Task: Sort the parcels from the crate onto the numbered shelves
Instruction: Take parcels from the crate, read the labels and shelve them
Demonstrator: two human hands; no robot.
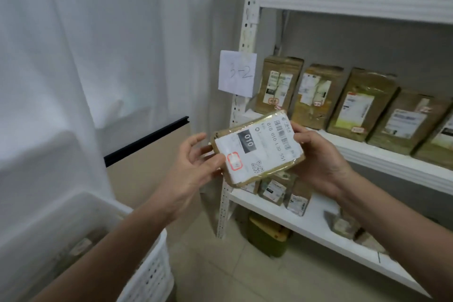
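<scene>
Both arms are stretched out in front. The small brown parcel, wrapped in clear tape with a white shipping label, sits tilted between the two hands with the label facing up at the camera. The left hand pinches the lower-left corner, thumb on the label next to a red stamp and fingers behind the edge. The right hand is curled round the opposite end. So the parcel's up in the air, just in front of the white metal shelving, not on any shelf.

Behind it, the middle shelf has a row of brown taped parcels standing on edge, leaning a bit. A white paper tag reading "3-2" is stuck on the post. The lower shelf holds a few smaller parcels. The white perforated plastic crate is bottom left. There's something labelled inside, too blurry to make out.
</scene>
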